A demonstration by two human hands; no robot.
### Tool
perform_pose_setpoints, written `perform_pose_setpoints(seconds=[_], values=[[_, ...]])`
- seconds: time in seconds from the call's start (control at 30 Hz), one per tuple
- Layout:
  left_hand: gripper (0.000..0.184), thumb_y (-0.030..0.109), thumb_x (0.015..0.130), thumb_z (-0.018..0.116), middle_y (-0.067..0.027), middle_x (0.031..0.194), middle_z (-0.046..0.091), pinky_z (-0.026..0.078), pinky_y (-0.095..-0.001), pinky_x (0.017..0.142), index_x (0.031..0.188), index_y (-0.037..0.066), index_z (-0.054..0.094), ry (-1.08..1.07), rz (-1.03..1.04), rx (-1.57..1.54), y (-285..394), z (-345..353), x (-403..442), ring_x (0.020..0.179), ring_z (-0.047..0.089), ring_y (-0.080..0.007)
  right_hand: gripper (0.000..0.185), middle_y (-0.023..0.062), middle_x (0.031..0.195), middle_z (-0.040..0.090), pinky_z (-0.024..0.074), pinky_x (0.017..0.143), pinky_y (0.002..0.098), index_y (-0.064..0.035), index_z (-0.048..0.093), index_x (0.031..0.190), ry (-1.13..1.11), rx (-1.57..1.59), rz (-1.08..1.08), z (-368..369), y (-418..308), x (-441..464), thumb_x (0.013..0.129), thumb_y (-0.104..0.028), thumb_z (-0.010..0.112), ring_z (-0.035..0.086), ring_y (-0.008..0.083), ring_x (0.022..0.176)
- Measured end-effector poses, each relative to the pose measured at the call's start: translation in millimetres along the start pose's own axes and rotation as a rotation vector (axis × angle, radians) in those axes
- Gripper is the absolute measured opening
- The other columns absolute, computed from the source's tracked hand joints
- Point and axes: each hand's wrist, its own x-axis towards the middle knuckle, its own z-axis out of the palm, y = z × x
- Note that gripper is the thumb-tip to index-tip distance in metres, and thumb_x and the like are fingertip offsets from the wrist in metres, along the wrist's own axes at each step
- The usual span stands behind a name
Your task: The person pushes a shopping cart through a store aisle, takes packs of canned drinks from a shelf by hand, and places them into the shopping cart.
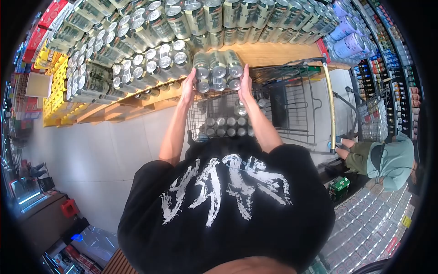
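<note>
Between my two hands is a shrink-wrapped pack of several green and beige cans [218, 71], tilted so that the can ends face me. My left hand [189, 86] presses on its left side and my right hand [245, 83] on its right side, both with fingers fairly straight. The pack is at the edge of the wooden shelf [260, 54], above the near part of the wire shopping cart [196, 119]. Inside the cart lie more cans [228, 126], standing in rows. Stacked can packs [155, 61] line the shelf to the left.
The cart's yellow handle bar [329, 107] is on the right. Beyond it a person in a light green shirt [393, 162] stands near another cart [375, 116]. Yellow crates [57, 93] hold the shelf's left end. A green box [339, 187] lies at the lower right.
</note>
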Motion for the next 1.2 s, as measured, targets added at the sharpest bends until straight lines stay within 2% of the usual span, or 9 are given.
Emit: perform_pose_setpoints(seconds=[0.1, 0.33, 0.57, 0.63, 0.8, 0.9, 1.0, 1.13, 1.2], values=[[0.047, 0.049, 0.092, 0.051, -0.003, 0.113, 0.055, 0.041, -0.0475, 0.085, 0.12, 0.012, 0.055, 0.009, 0.088, 0.116, -18, -6, -8, 0.109, 0.049, -0.0163, 0.055, -0.0002, 0.083, 0.059, 0.041, 0.066, 0.0241, -0.0005, 0.064, 0.098, -0.036, -0.103, 0.075, -22, 3, -13, 0.093, -0.053, 0.048, 0.05, 0.0085, 0.074], [0.027, 0.035, 0.097, 0.048, 0.003, 0.116, 0.051, 0.038, -0.0407, 0.091, 0.109, 0.011, 0.055, -0.105, 0.291, 0.019, -30, -11, -41, 0.109, 0.044, -0.0103, 0.05, 0.0003, 0.082, 0.057, 0.0475, 0.069, 0.0287, -0.0045, 0.058, 0.102, -0.139, 0.105, 0.125, -67, 33, -29, 0.091, -0.053, 0.05, 0.055, 0.0109, 0.074], [0.019, 0.032, 0.094, 0.054, 0.0029, 0.106, 0.05, 0.045, -0.039, 0.084, 0.088, 0.015, 0.047, -0.192, 0.037, 0.091, -47, -18, -93, 0.102, 0.045, -0.0102, 0.031, -0.0049, 0.082, 0.059, 0.0432, 0.071, 0.0242, -0.0178, 0.057, 0.084, -0.304, 0.169, 0.239, -128, 33, -50, 0.091, -0.048, 0.055, 0.054, 0.0062, 0.078], [0.027, 0.037, 0.089, 0.062, 0.0051, 0.092, 0.051, 0.044, -0.0326, 0.079, 0.085, 0.014, 0.048, -0.113, -0.018, 0.074, -53, -8, -97, 0.089, 0.047, -0.0088, 0.031, -0.0063, 0.077, 0.055, 0.0422, 0.069, 0.0244, -0.0189, 0.053, 0.078, -0.186, 0.08, 0.29, -124, 33, -58, 0.091, -0.047, 0.056, 0.051, 0.0056, 0.075], [0.034, 0.044, 0.085, 0.064, -0.0008, 0.1, 0.054, 0.044, -0.037, 0.079, 0.09, 0.014, 0.048, -0.045, -0.167, 0.217, -81, -14, -73, 0.098, 0.05, -0.0146, 0.045, -0.0055, 0.066, 0.037, 0.039, 0.061, 0.0232, -0.0183, 0.038, 0.062, 0.037, 0.007, 0.396, -119, 52, -53, 0.086, -0.046, 0.064, 0.038, 0.0064, 0.062], [0.043, 0.05, 0.083, 0.064, -0.0086, 0.112, 0.054, 0.044, -0.0414, 0.082, 0.096, 0.012, 0.047, -0.073, -0.253, 0.258, -105, -29, -49, 0.106, 0.05, -0.0227, 0.043, -0.0071, 0.067, 0.031, 0.0389, 0.059, 0.0228, -0.0186, 0.039, 0.066, 0.011, -0.017, 0.432, -124, 67, -39, 0.083, -0.048, 0.067, 0.035, 0.005, 0.061], [0.046, 0.05, 0.083, 0.064, -0.0096, 0.112, 0.053, 0.044, -0.0447, 0.083, 0.097, 0.01, 0.046, -0.057, -0.283, 0.312, -118, -34, -32, 0.107, 0.05, -0.0234, 0.046, 0.0017, 0.105, 0.059, 0.0476, 0.083, 0.031, -0.0058, 0.058, 0.114, -0.034, -0.155, 0.46, -158, 114, -6, 0.091, -0.045, 0.056, 0.057, 0.0135, 0.095], [0.052, 0.055, 0.082, 0.06, -0.0113, 0.101, 0.058, 0.041, -0.0367, 0.092, 0.089, 0.004, 0.055, -0.142, -0.322, 0.6, -129, -44, -7, 0.103, 0.053, -0.0227, 0.057, 0.0089, 0.105, 0.061, 0.0438, 0.088, 0.0324, -0.0043, 0.062, 0.112, 0.031, -0.627, 0.414, -147, 110, -1, 0.085, -0.054, 0.059, 0.056, 0.0188, 0.098], [0.069, 0.056, 0.083, 0.057, -0.0181, 0.119, 0.058, 0.034, -0.0372, 0.101, 0.117, -0.004, 0.058, -0.161, -0.356, 0.607, -118, -37, -11, 0.116, 0.05, -0.0261, 0.068, 0.0199, 0.119, 0.06, 0.0382, 0.098, 0.0358, -0.0037, 0.062, 0.118, 0.002, -1.003, 0.497, -134, 83, -4, 0.081, -0.061, 0.057, 0.052, 0.0285, 0.118]])
